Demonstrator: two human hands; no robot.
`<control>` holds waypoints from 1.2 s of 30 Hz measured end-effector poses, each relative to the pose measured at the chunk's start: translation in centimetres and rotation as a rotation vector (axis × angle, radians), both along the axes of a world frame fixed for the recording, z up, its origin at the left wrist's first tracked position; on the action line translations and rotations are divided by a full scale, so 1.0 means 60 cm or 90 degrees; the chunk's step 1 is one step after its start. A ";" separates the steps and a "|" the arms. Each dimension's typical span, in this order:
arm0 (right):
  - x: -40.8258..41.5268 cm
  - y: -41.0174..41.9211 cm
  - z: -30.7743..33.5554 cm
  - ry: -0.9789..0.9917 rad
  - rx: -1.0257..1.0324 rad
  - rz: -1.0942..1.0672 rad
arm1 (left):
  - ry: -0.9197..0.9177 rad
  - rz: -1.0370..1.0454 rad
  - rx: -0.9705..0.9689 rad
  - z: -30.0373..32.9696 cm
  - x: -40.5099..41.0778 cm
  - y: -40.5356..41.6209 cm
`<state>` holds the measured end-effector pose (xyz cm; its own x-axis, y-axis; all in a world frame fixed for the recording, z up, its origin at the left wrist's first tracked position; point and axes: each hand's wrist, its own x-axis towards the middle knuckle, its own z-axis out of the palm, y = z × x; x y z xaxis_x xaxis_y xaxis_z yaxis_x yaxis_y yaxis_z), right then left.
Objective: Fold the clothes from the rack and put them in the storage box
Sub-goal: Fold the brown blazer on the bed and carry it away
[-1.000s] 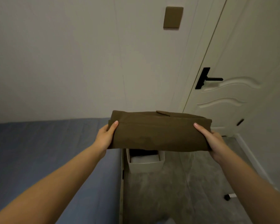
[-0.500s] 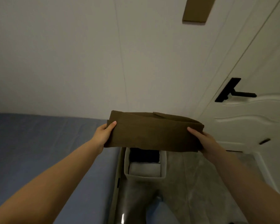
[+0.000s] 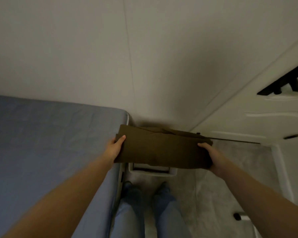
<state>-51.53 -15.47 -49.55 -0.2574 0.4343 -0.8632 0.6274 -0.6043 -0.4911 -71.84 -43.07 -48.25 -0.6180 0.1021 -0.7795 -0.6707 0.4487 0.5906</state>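
Your left hand and right hand grip the ends of the folded brown garment, now lowered over the white storage box directly beneath them: placement looks imminent.

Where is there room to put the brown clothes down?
The bed shows a wide bare blue patch between the wall and the left arm. Grey floor lies bare between the box and the door. The box is mostly hidden under the clothes, so its room is unclear.
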 end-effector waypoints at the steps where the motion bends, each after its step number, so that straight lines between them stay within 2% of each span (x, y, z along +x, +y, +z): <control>1: -0.003 -0.004 -0.021 -0.018 0.006 0.004 | -0.009 -0.011 -0.013 -0.027 -0.006 0.001; 7: -0.011 -0.015 -0.146 -0.112 0.028 -0.017 | -0.023 -0.061 -0.062 -0.177 -0.023 0.016; 19: -0.018 -0.027 -0.433 -0.145 0.083 0.000 | -0.063 -0.079 -0.078 -0.495 -0.011 0.035; 25: -0.052 -0.042 -0.542 -0.118 0.155 0.034 | -0.021 -0.085 -0.096 -0.590 0.005 0.046; 30: -0.089 -0.054 -0.623 -0.112 0.195 0.082 | 0.040 -0.157 -0.121 -0.654 0.019 0.069; 36: -0.098 -0.039 -0.735 -0.174 0.161 0.159 | -0.004 -0.184 -0.187 -0.768 -0.008 0.070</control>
<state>-57.42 -17.83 -93.66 -0.1581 0.5937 -0.7890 0.8665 -0.2998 -0.3992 -72.31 -38.86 -94.36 -0.5911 0.0442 -0.8054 -0.4953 0.7682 0.4056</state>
